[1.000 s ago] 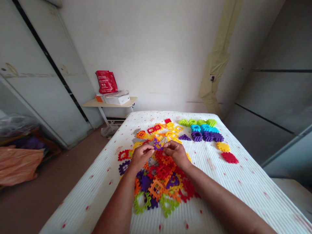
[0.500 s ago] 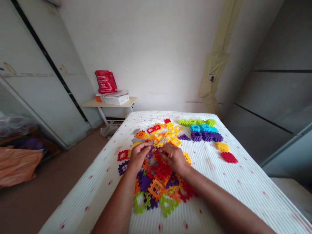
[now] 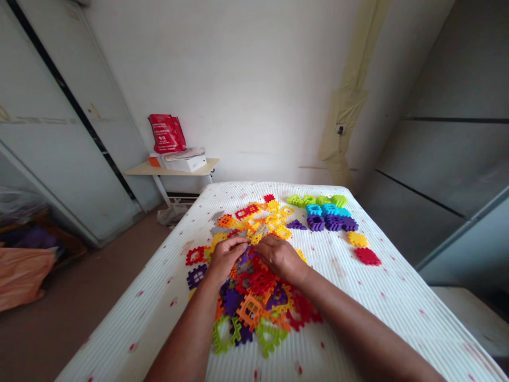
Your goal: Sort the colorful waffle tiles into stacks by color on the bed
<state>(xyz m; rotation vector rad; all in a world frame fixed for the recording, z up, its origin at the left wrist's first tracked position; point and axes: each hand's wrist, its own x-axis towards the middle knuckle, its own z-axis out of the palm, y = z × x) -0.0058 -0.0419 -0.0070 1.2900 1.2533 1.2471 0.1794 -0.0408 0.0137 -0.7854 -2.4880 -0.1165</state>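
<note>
Red, orange and purple plastic waffle blocks [image 3: 250, 302] heap up right under the forearms, and the left hand [image 3: 226, 259] and right hand [image 3: 281, 259] sit curled over the middle of that heap, fingers bent down and nearly meeting; whether either is pinching a piece, you can't tell from here. Yellow and orange pieces [image 3: 266, 220] spread further up the mattress [image 3: 131, 318]. Over on the right, the sorted side: green, cyan and purple blocks [image 3: 328, 212] in tidy colour rows, a yellow block [image 3: 357, 239] and a red block [image 3: 367, 256] just below them. Plenty of bare white mattress on both flanks, and beyond the far edge stands a small shelf table [image 3: 170, 167] holding a red bag [image 3: 167, 132].
</note>
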